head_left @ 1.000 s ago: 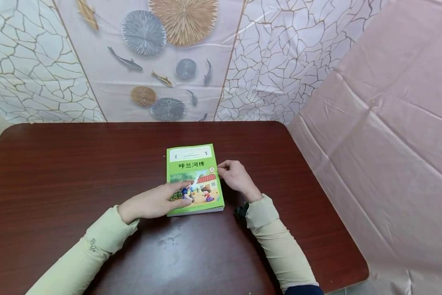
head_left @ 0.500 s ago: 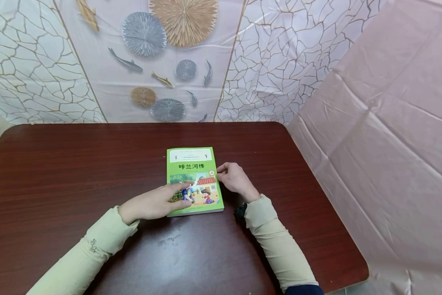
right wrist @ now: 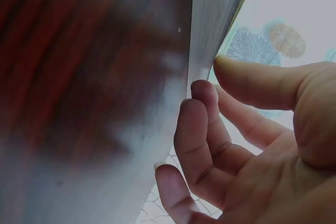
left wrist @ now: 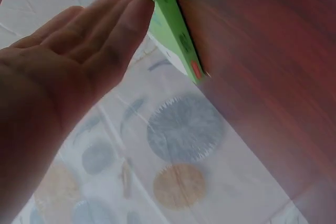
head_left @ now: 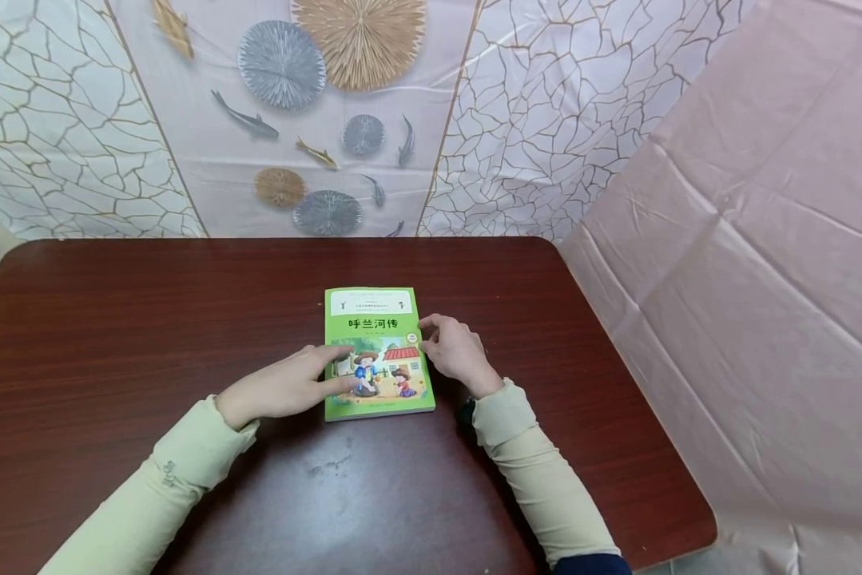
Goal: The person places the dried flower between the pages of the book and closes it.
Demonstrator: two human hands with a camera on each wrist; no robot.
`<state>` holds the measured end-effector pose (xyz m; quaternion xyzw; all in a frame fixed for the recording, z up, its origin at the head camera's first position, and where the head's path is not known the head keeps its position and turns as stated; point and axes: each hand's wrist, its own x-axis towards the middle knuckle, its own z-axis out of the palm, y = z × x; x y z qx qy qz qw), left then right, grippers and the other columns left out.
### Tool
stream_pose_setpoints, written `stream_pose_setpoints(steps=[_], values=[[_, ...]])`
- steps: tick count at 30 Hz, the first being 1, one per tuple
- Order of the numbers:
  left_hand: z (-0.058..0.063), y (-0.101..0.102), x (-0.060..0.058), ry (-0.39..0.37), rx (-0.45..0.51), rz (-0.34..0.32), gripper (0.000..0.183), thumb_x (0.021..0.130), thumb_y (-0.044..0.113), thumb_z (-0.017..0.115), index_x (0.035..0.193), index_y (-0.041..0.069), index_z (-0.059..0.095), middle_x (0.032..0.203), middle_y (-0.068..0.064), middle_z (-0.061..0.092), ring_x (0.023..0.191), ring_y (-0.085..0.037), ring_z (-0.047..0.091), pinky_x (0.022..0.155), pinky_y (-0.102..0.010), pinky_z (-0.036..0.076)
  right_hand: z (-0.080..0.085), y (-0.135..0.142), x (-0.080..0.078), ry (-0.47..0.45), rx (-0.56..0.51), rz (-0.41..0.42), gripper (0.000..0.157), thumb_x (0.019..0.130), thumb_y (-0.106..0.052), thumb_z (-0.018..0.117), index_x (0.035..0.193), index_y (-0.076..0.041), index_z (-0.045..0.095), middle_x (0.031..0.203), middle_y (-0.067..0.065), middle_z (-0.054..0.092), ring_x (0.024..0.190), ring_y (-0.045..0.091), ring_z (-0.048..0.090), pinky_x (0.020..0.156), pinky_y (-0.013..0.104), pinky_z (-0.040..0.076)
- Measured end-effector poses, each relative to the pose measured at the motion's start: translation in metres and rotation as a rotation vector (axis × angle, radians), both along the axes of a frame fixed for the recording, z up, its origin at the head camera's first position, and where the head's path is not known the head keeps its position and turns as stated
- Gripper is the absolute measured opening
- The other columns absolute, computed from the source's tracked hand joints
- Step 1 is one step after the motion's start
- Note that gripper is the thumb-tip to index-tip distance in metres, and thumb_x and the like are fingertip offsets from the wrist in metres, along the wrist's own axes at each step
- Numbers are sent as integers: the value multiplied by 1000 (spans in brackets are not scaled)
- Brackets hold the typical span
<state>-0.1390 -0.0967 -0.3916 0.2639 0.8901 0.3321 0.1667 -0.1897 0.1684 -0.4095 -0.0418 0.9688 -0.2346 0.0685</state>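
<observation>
A closed green paperback book [head_left: 371,319] lies flat on the dark red table, its cover showing a cartoon of children by a house. My left hand [head_left: 290,383] reaches over its left side with straight fingers and thumb overlapping the cover. In the left wrist view, the fingers [left wrist: 113,40] are extended beside the book's green spine [left wrist: 178,30]. My right hand [head_left: 462,351] is at the book's right edge. The right wrist view shows its thumb [right wrist: 257,80] at the cover's edge and its loosely bent fingertips right at the page edges [right wrist: 215,19].
The brown-red table [head_left: 150,319] has rounded corners. A patterned cloth backdrop [head_left: 315,120] hangs behind it, and a plain pinkish cloth [head_left: 747,239] hangs along the right side. A dark band [head_left: 466,412] is at my right wrist.
The book's cover, slightly raised a second ago, has settled flat. My left hand has drawn back a little to the left, uncovering more of the picture. The right hand has shifted slightly left.
</observation>
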Motion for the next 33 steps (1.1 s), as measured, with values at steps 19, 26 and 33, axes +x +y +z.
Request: stream_pose_setpoints(steps=[19, 26, 33], values=[[-9, -45, -21, 119, -273, 259, 77, 99, 42, 52, 149, -10, 23, 155, -35, 8, 141, -52, 10, 107, -68, 16, 4, 6, 5, 78, 190, 27, 57, 86, -40, 74, 131, -10, 58, 116, 9, 56, 108, 28, 49, 89, 47, 35], [-16, -58, -24, 155, -287, 339, 93, 98, 52, 48, 150, -13, 6, 154, -37, -1, 140, -55, 6, 107, -68, 14, 4, 11, 8, 81, 200, 54, 83, 87, -54, 67, 147, -5, 39, 152, 17, 31, 139, 33, 27, 109, 55, 22], [-15, -77, -25, 143, -297, 368, 100, 96, 65, 35, 149, -13, 1, 153, -36, -10, 140, -55, -2, 108, -68, 8, 12, 13, 7, 126, 136, 19, 82, 93, -61, 51, 150, -5, 35, 156, 17, 27, 144, 34, 22, 113, 55, 14]])
